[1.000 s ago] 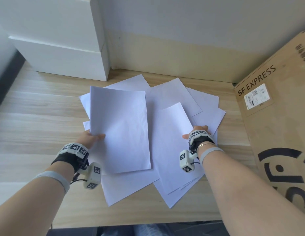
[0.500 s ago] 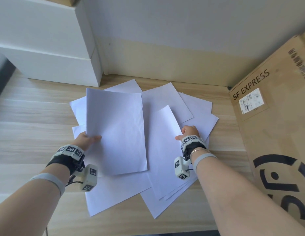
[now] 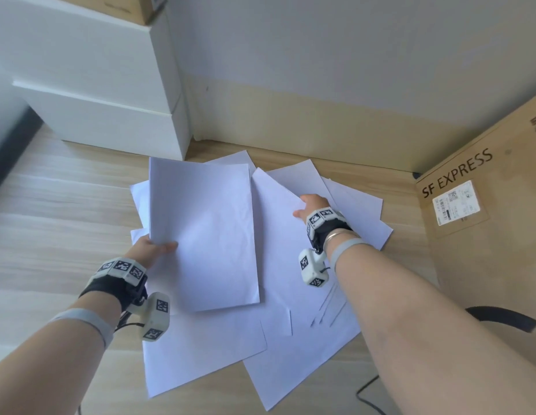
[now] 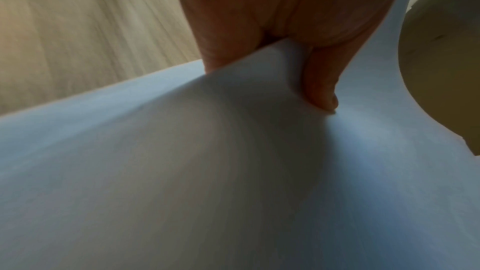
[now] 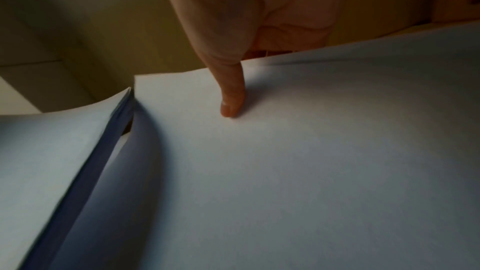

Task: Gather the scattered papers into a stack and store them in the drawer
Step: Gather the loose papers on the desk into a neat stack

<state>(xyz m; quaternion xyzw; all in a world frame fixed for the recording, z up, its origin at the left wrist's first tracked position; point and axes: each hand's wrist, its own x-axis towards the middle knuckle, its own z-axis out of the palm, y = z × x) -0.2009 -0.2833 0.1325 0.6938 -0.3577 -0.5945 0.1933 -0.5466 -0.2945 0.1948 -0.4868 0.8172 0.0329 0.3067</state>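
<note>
Several white paper sheets [image 3: 206,348] lie overlapped on the wooden tabletop [image 3: 51,223]. My left hand [image 3: 154,248] pinches the left edge of a lifted sheet [image 3: 200,232], thumb on top and fingers beneath; the left wrist view shows the thumb [image 4: 322,89] pressed on that sheet [image 4: 233,171]. My right hand [image 3: 310,206] pinches the right edge of another raised sheet [image 3: 278,244], thumb on top. In the right wrist view its thumb [image 5: 231,98] presses on this sheet [image 5: 311,161] beside the left sheet's edge. A white drawer unit [image 3: 90,85] stands at the back left, its drawers closed.
A large SF EXPRESS cardboard box [image 3: 485,235] stands along the right side, close to my right forearm. A smaller cardboard box [image 3: 132,7] sits on top of the drawer unit. The wall runs behind the papers. A black cable [image 3: 368,393] lies near the front right.
My right hand has moved forward and left along its sheet, lifting that sheet's edge higher toward the left sheet. The left hand keeps its pinch.
</note>
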